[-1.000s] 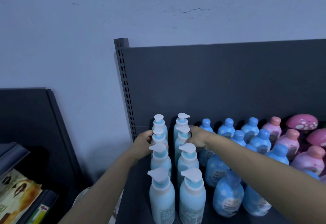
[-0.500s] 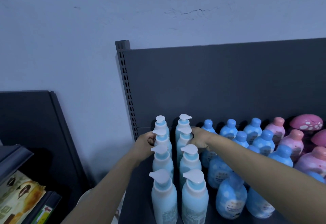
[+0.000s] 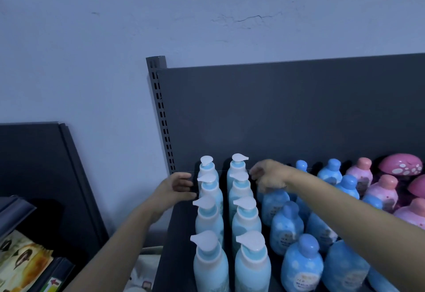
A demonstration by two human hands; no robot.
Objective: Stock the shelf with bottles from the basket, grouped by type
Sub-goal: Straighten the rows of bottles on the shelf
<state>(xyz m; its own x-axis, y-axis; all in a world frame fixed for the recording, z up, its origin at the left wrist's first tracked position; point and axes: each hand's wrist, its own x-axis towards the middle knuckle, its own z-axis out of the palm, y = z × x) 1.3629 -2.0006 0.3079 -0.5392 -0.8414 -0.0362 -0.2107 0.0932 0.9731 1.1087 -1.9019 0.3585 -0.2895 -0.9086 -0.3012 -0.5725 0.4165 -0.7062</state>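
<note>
Two rows of tall light-blue pump bottles (image 3: 243,222) with white pump heads stand on the dark grey shelf (image 3: 174,245) at its left end. To their right are round blue-capped bottles (image 3: 286,227), then pink bottles (image 3: 381,190). My left hand (image 3: 174,189) hovers just left of the second pump bottle from the back, fingers curled and apart, holding nothing. On the other side of the pump rows, above a blue-capped bottle, my right hand (image 3: 269,175) has loose fingers and nothing in it. The basket is out of view.
The shelf's dark back panel (image 3: 299,112) and slotted upright post (image 3: 161,112) rise behind the bottles. A pink dome-shaped item with white spots (image 3: 401,165) sits at the far right. Another dark shelf unit with packaged goods (image 3: 20,266) stands at lower left.
Both hands have come off the pump bottles at the back of the rows and drawn outward, left hand to the left, right hand to the right. The bottles stay upright.
</note>
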